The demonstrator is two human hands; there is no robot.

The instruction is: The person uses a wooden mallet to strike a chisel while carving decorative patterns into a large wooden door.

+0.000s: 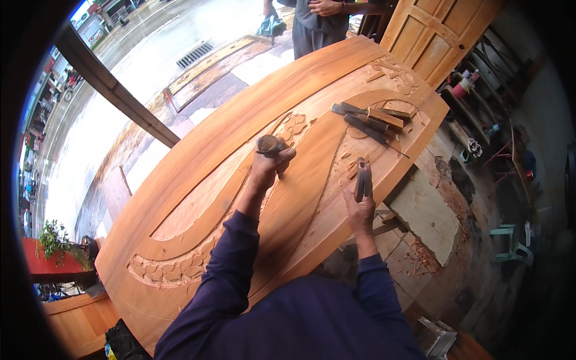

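Observation:
A large carved wooden door panel [327,174] lies across in front of me, with floral relief in its recesses. My left hand [274,166] is closed around a dark tool with a round, worn top [270,144], over the middle carving; its lower end is hidden. Over the panel's right part, my right hand [360,207] grips a dark tool with a slotted shape and a rounded end [362,174]; its exact kind is unclear. Beyond that hand, several chisels [372,123] lie in a loose pile on the panel, next to wood chips.
Another person [320,27] stands at the panel's far edge. A panelled wooden door [438,36] leans at the back right. Right of the panel are a pale board [426,210] amid shavings and a light green plastic stool [511,245]. A post [114,96] rises at the left.

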